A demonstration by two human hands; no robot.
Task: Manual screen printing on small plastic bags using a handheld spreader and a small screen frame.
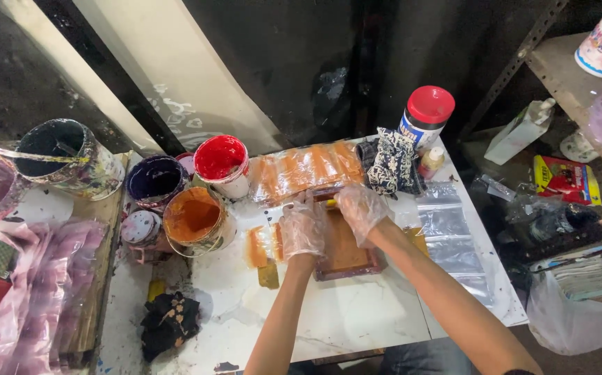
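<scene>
On the white table (356,312), two gloved hands, left hand (301,228) and right hand (360,208), grip one squeegee (330,202) beside five paint pots (197,219).

To my left, paint tubs of red (220,158), orange (192,217) and dark purple (155,180) are standing open, a red-lidded white canister (426,114) is sitting beside a black patterned cloth (391,163), and clear plastic bags (450,236) are lying along my table's (356,312) right edge.

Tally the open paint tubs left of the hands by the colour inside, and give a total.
Red paint tub: 1
Orange paint tub: 1
Dark purple paint tub: 1
Dark, near-black paint tub: 1
Total: 4
</scene>
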